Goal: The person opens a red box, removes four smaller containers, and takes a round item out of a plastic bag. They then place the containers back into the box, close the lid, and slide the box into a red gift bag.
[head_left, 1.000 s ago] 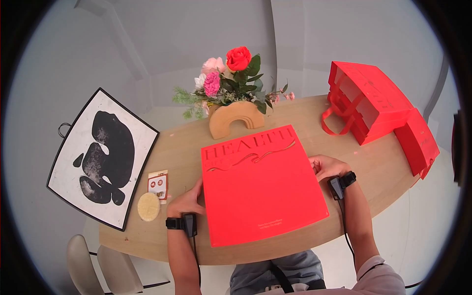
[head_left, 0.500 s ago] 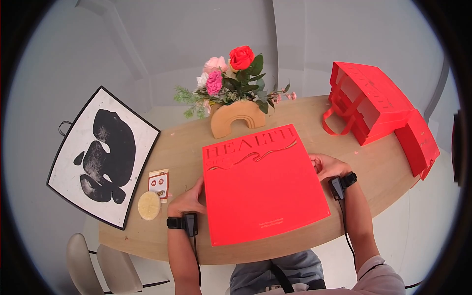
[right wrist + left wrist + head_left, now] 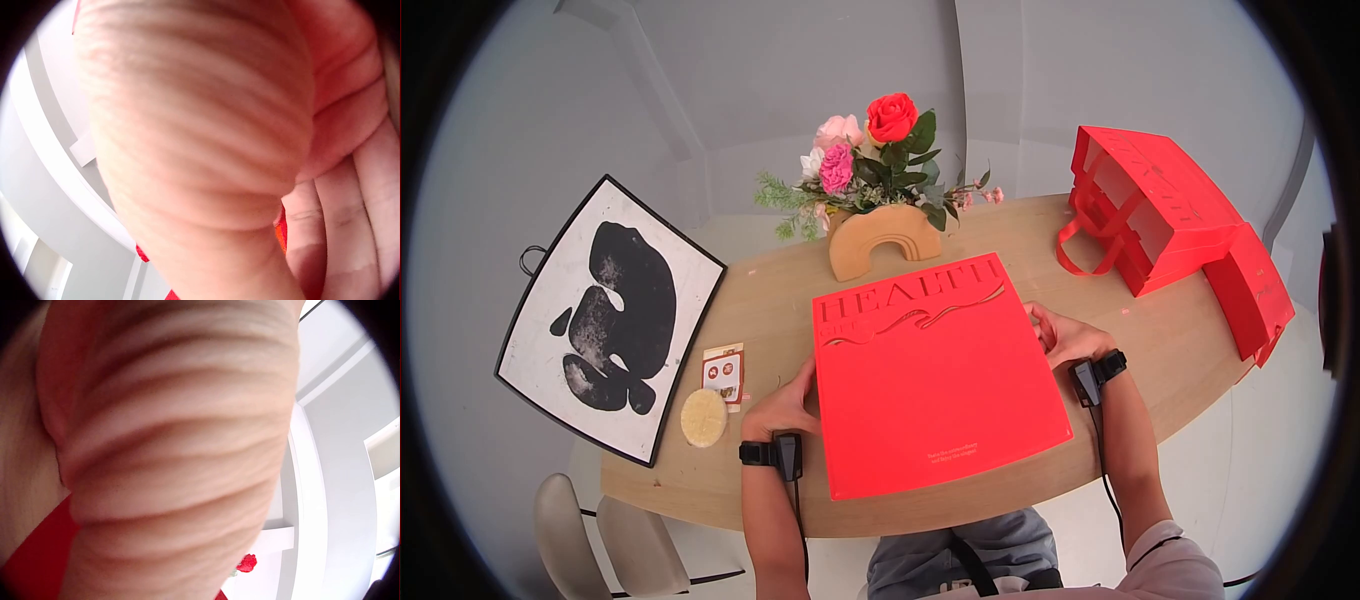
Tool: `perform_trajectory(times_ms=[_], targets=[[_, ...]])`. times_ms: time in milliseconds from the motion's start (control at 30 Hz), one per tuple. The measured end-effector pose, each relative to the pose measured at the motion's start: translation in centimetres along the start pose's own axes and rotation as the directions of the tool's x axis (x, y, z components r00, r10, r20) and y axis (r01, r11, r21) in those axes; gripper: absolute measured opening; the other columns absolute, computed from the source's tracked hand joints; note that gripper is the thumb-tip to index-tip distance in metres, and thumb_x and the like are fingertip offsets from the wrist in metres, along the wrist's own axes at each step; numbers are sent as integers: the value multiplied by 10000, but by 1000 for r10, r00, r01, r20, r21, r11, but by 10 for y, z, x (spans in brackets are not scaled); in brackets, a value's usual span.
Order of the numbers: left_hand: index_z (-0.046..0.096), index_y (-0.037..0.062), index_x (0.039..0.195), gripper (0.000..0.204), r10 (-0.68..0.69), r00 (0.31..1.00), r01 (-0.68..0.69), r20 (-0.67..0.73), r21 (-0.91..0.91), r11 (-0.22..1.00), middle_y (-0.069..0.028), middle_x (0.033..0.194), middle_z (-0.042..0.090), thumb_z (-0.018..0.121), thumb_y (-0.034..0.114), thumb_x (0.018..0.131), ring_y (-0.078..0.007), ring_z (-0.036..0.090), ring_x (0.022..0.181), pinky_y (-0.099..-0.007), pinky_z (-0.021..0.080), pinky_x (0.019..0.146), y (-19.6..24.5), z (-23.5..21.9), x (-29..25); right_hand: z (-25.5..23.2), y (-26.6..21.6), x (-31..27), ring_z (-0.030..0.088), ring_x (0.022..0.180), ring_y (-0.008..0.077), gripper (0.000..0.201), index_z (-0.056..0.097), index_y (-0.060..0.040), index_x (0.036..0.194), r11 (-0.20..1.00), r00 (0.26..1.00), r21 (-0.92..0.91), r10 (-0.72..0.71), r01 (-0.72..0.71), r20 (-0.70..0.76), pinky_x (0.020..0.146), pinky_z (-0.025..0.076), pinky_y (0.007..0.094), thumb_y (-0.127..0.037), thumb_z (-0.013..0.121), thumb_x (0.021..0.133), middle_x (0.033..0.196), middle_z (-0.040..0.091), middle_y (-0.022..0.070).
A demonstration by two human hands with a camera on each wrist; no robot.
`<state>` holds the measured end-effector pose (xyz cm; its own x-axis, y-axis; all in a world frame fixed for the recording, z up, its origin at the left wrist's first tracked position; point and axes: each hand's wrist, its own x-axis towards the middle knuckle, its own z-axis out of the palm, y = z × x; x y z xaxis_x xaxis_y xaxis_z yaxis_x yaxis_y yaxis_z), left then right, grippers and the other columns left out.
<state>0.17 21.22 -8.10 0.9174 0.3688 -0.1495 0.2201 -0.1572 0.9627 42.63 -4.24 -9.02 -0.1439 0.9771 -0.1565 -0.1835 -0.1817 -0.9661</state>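
A large flat red gift box (image 3: 940, 390), its upper face lettered HEALTH above a wavy line, lies before me in the head view. My left hand (image 3: 782, 410) holds its left side, thumb along the edge and the other fingers hidden. On the opposite side my right hand (image 3: 1068, 338) grips the right edge near its upper half. The right wrist view has the fingers (image 3: 340, 219) reaching downward behind the thumb, with a sliver of red between them. In the left wrist view the thumb base fills most of the picture, and a red part of the box (image 3: 37, 556) shows below.
A black-framed picture (image 3: 615, 320) stands at the left. Near it lie a pale yellow oval pad (image 3: 704, 418) and small printed cards (image 3: 723, 374). Flowers in an arched vase (image 3: 885, 238) stand behind the box. A red gift bag (image 3: 1155, 210) lies at the right rear of the wooden table (image 3: 700, 500).
The view has shifted very slightly. My right hand's fingers have risen a little at the box's right edge; the left hand and the box stay in place.
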Motion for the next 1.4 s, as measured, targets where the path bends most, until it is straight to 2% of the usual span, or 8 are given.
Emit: perform_trajectory(times_ms=[33, 100, 300, 1033, 1100, 1133, 1200, 1400], targets=[[95, 13, 1625, 1330, 0, 1000, 0, 0, 0, 1000, -151, 1650, 277, 887, 26, 557, -200, 245, 1524, -303, 162, 1238, -1, 0, 0, 0, 0, 0, 727, 969, 171, 873, 316, -65, 1387, 1000, 1000, -4, -3, 3, 2, 838, 591, 307, 54, 879, 730, 1155, 718, 120], [130, 87, 1641, 1331, 26, 999, -26, -19, 32, 999, -64, 1599, 345, 902, -1, 561, -149, 341, 1429, -309, 287, 1185, -5, -1, 1, 1, -1, 0, 728, 968, 174, 888, 304, -71, 1393, 1000, 1000, -9, -6, 6, 3, 837, 591, 311, 52, 881, 729, 1156, 718, 123], [123, 92, 1643, 1302, 11, 1000, -11, -28, 9, 1000, -56, 1605, 343, 878, -54, 592, -139, 354, 1417, -311, 308, 1172, -4, 1, 1, 4, -3, 0, 727, 993, 194, 921, 265, -86, 1429, 999, 1000, 33, -26, 25, 10, 860, 595, 334, 88, 853, 742, 1171, 709, 151], [109, 80, 1639, 1360, 50, 998, -50, -23, 25, 998, -75, 1628, 303, 931, 9, 558, -163, 300, 1462, -332, 271, 1201, -10, -2, 3, -4, 6, 3, 716, 1002, 187, 1169, 83, -144, 1587, 995, 997, 84, -55, 49, 62, 883, 590, 332, 113, 842, 736, 1209, 686, 144], [64, 33, 1631, 1387, 16, 1000, -16, -26, -13, 1000, -136, 1655, 265, 898, -54, 525, -182, 252, 1513, -315, 187, 1240, -8, -1, 3, -6, 7, 3, 716, 1000, 186, 1181, 75, -149, 1594, 995, 996, 89, -59, 53, 65, 883, 589, 332, 115, 842, 735, 1209, 685, 142], [64, 33, 1631, 1387, 16, 1000, -16, -26, -13, 1000, -136, 1655, 265, 898, -54, 525, -182, 252, 1513, -315, 187, 1240, -9, -1, 3, -6, 8, 4, 715, 998, 184, 1185, 74, -152, 1597, 994, 996, 93, -60, 54, 66, 881, 590, 332, 117, 841, 734, 1211, 684, 141], [108, 86, 1640, 1358, 36, 999, -35, -26, 4, 999, -78, 1632, 298, 927, -3, 561, -163, 296, 1464, -333, 267, 1203, -12, -2, 3, -7, 8, 4, 715, 996, 183, 1188, 74, -155, 1599, 994, 996, 97, -61, 54, 68, 880, 590, 331, 118, 840, 733, 1212, 683, 139], [107, 85, 1640, 1357, 42, 999, -41, -25, 31, 999, -79, 1634, 296, 927, -5, 563, -160, 290, 1465, -332, 263, 1204, -12, -2, 3, -6, 8, 4, 713, 1009, 183, 1192, 72, -160, 1604, 995, 996, 81, -60, 55, 62, 887, 588, 332, 119, 839, 735, 1214, 681, 138]])
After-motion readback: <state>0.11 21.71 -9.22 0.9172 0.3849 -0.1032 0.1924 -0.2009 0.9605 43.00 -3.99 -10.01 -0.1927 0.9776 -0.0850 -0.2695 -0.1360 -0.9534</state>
